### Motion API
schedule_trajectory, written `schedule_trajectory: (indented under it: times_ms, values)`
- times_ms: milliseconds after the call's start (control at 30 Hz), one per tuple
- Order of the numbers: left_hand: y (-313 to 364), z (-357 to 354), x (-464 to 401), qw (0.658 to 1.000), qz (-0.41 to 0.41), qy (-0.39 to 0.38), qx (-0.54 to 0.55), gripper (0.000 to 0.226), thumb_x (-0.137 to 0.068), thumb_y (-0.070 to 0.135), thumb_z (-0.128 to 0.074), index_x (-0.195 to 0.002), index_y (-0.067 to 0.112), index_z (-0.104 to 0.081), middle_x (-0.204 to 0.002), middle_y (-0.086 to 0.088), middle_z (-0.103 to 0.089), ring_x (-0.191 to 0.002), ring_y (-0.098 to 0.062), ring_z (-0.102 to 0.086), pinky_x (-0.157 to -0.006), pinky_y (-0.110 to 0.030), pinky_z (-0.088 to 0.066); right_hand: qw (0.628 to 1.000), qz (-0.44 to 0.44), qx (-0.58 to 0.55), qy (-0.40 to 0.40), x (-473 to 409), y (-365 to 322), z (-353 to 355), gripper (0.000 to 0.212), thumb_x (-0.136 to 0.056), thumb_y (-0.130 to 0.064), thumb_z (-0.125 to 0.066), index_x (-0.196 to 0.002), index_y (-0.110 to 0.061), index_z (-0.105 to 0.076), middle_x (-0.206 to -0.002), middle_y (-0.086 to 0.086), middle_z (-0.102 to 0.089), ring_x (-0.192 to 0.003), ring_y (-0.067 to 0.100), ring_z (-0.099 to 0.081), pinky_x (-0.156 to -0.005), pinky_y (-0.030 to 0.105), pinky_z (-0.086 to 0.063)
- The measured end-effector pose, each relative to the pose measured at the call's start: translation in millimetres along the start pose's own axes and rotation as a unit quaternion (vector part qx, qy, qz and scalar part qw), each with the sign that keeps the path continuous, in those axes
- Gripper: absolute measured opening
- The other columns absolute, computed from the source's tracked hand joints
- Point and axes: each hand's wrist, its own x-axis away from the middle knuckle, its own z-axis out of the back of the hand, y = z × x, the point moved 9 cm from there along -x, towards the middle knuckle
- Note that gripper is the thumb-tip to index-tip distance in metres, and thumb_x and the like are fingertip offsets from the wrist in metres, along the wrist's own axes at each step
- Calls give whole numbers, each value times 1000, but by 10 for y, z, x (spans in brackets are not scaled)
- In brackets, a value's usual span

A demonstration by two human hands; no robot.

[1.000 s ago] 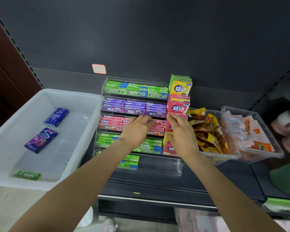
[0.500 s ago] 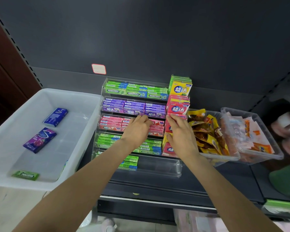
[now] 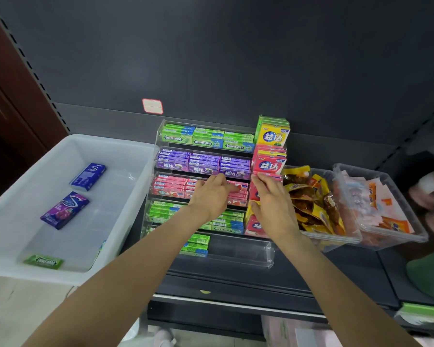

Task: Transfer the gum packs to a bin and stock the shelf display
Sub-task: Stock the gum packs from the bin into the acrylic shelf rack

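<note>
1. Bin (image 3: 135, 156), white plastic, far left, beside the display. Contents: blue gum pack (image 3: 88, 177), purple gum pack (image 3: 65, 210), green gum pack (image 3: 43, 261), lying well apart on its floor.
2. Acrylic display (image 3: 267, 251), tiered, on the dark shelf (image 3: 261, 279). Top to bottom: green packs, purple packs, pink gum packs (image 3: 169, 185), green packs again; lowest tier mostly unfilled.
3. Left hand (image 3: 211, 196), over the pink tier, fingers curled onto the packs near the row's right end. Whether this grip has closed on one pack cannot be told.
4. Right hand (image 3: 273, 204), fingers fairly straight, laid against the boxed gum column (image 3: 269, 166) at the display's right side; holds nothing visible.
5. Snack tubs (image 3: 346, 236), right of display; not part of the job.
6. Step in hand, as judged: taking or straightening a pink pack. Next move calls for a firm pinch on a single pack, clear of its neighbours, then a carry left to the bin.
</note>
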Motion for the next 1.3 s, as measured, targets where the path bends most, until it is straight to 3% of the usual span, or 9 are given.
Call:
schedule_trajectory:
  times_ms: [367,533,633,800,967,1100,1300]
  values:
    - [1,1,-13,999,20,-22,34,58,-90,2,-43,-138,36,-41,-124,-2,-40,-120,-20,-34,-99,-43,-31,1000,8,2,-3,6,-1,5,65,-93,-28,-56,-148,-19,-22,-151,0,-27,-140,17,-22,-116,34,-25]
    - [0,-30,126,999,-38,11,-35,46,-99,36,-37,-144,37,-28,-132,4,-37,-121,-18,-36,-94,-41,-33,1000,6,2,-3,-4,-2,-2,66,-93,-27,-56,-148,-20,-21,-151,0,-26,-141,17,-21,-116,34,-24]
    - [52,-12,93,997,-41,15,-57,47,-97,45,-37,-143,39,-28,-129,2,-38,-119,-18,-37,-93,-40,-34,1000,0,3,-3,-1,4,-12,66,-93,-29,-55,-148,-20,-21,-151,0,-26,-141,17,-21,-115,34,-25]
    - [67,-26,53,999,-25,9,-47,48,-97,32,-43,-141,43,-29,-125,0,-38,-117,-20,-35,-92,-41,-34,1000,5,6,-3,2,1,2,66,-93,-28,-55,-148,-20,-21,-151,0,-26,-141,17,-22,-115,34,-25]
    - [52,-39,83,998,-26,-1,-50,65,-91,10,-45,-142,44,-26,-132,1,-34,-119,-21,-32,-92,-41,-34,1000,4,4,-4,6,-10,1,67,-92,-27,-56,-149,-20,-20,-152,0,-26,-141,17,-21,-115,34,-24]
    - [87,-19,125,994,-68,15,-83,64,-90,10,-45,-144,38,-24,-136,4,-36,-120,-20,-35,-91,-39,-33,1000,10,2,-5,9,-6,8,67,-92,-26,-56,-149,-20,-20,-151,0,-26,-141,17,-20,-115,33,-23]
    - [26,69,87,998,-26,42,-31,53,-90,16,-48,-140,22,-30,-132,0,-45,-120,-20,-43,-98,-38,-31,1000,12,3,-12,9,-4,3,68,-93,-29,-56,-149,-21,-18,-152,-1,-24,-141,15,-19,-115,32,-23]
